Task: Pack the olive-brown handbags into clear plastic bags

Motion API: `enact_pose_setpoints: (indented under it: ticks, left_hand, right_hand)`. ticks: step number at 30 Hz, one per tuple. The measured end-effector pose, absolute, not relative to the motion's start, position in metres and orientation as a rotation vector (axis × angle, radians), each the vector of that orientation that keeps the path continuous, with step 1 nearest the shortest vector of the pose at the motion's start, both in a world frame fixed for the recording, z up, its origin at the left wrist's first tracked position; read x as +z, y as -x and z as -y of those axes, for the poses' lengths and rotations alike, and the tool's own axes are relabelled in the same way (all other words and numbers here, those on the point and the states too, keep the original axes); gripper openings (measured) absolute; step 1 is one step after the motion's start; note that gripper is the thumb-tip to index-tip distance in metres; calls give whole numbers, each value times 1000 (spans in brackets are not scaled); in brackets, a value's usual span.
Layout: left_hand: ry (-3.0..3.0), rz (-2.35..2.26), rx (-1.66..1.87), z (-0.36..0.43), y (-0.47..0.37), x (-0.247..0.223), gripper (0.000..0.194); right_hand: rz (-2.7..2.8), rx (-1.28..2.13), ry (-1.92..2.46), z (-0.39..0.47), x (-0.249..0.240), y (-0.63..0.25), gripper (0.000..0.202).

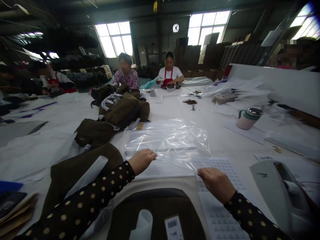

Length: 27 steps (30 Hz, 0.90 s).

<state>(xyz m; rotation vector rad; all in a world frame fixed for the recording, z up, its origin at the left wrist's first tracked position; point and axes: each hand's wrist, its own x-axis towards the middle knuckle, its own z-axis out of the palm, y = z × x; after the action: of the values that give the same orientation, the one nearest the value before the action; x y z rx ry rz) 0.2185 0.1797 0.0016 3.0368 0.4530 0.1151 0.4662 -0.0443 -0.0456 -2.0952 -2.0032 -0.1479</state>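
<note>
A clear plastic bag lies spread on the white-covered table in front of me. My left hand pinches the bag near its left front part. The fingers of my right hand are closed on its right front corner, pulling the film into creases. Just below, close to me, lies a dark brown fabric bag with a barcode tag and a roll of white paper on it. Under my right hand is a sheet of printed labels.
More brown bags are heaped at the left. A tape dispenser and a lidded mug stand at the right, with loose plastic film behind. Across the table sit co-workers, including a person in a red apron.
</note>
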Motion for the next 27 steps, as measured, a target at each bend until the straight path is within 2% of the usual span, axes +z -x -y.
enact_pose_setpoints:
  ticks: [3, 6, 9, 11, 15, 18, 19, 22, 23, 24, 26, 27]
  left_hand:
    - [-3065, -498, 35, -172, -186, 8, 20]
    - [-2998, -592, -6, -163, -169, 3, 9]
    - [-2976, -653, 5, -159, -164, -2, 25]
    - [-2935, -666, 70, -159, -156, -4, 26]
    - [-2806, -647, 174, -163, -129, -7, 13]
    - [-2719, -719, 225, -161, -123, -9, 20]
    - [-2691, -751, 251, -158, -128, -9, 21]
    - [-2653, -728, 316, -146, -155, 2, 25]
    - [-2657, -700, 335, -142, -166, 8, 29]
    - [-2661, -677, 354, -138, -177, 15, 33]
    - [-2640, -614, 384, -132, -191, 27, 38]
    - [-2606, -561, 389, -131, -194, 32, 41]
  right_hand:
    - [2031, 2, 2173, 56, -31, -461, 30]
    - [2030, 83, 2297, 55, -24, -448, 22]
    - [2010, 58, 2387, 47, -27, -441, 13]
    - [1988, 31, 2406, 45, -34, -449, 15]
    - [1902, 13, 2367, 56, -55, -486, 20]
    - [1897, -38, 2315, 59, -58, -496, 20]
    - [1902, -88, 2266, 57, -54, -490, 25]
    - [1933, -177, 1982, 36, -31, -447, 77]
    - [1957, -140, 1877, 27, -22, -428, 80]
    - [1984, -75, 1792, 18, -14, -410, 67]
    - [1979, 98, 1690, 3, -4, -382, 23]
    - [1933, 167, 1671, -2, -1, -372, 16]
